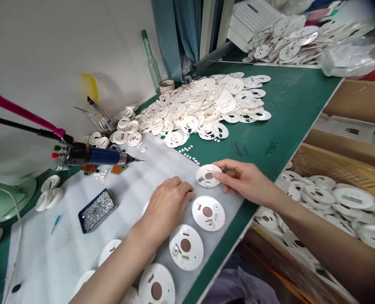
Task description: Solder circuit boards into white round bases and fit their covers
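My right hand (242, 179) pinches a small white plastic disc (208, 175) at its right edge, on the white foam mat (47, 253). My left hand (168, 207) rests knuckles-up on the mat just left of that disc, fingers curled down over a white part I can barely see. Round white base plates lie in a row in front of me: one (208, 213) below the small disc, another (186, 247) and a third (156, 288) nearer to me.
A big heap of white discs (203, 107) covers the green table behind. An electric screwdriver (95, 156) hangs over the mat at left. A blue tray of screws (97, 210) sits on the mat. A box with white plates (320, 198) stands at right below the table edge. A glass bottle (151, 63) stands by the wall.
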